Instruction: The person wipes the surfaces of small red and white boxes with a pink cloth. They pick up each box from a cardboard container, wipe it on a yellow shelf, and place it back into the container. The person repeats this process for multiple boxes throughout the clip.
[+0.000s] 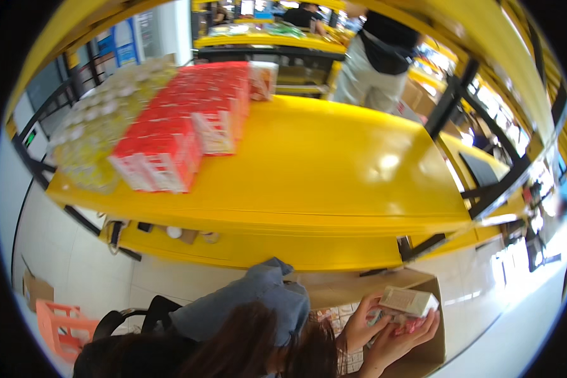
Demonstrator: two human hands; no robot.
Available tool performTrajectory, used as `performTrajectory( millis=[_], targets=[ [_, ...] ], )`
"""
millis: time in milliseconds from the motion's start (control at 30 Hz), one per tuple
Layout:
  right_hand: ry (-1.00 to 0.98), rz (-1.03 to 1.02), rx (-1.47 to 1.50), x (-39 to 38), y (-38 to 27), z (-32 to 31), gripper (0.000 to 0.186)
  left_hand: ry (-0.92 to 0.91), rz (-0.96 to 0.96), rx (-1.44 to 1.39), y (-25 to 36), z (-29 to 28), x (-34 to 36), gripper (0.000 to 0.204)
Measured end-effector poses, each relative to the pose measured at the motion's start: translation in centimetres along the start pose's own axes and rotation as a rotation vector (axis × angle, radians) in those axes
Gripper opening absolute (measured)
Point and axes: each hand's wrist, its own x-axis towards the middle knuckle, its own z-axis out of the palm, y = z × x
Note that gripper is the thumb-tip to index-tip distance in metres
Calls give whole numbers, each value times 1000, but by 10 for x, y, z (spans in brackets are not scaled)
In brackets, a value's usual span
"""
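Observation:
At the lower right, my left hand and my right hand hold a small carton between them. Its upper face is cream and one end is white. Left fingers press against the carton's left side, while right fingers curl around its right end. Something red and white shows below it, between the hands; whether this is part of the carton or separate, I cannot tell. Both hands are over an open cardboard box, where several small packages are partly visible behind my arms.
A yellow shelf spans the view, bearing rows of red-and-white cartons and yellowish, white-capped containers. Black posts frame it. A lower shelf lies beneath. An orange stool stands at left; another person stands beyond.

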Motion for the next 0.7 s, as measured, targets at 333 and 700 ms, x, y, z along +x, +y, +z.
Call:
performTrajectory(
  millis=[333,700],
  targets=[
    [-54,-413,309,-4,-202,19,67,180,674,790,245,-139,18,52],
    [-185,-444,247,-9,-243,63,67,140,641,1085,293,-192,42,33]
  ],
)
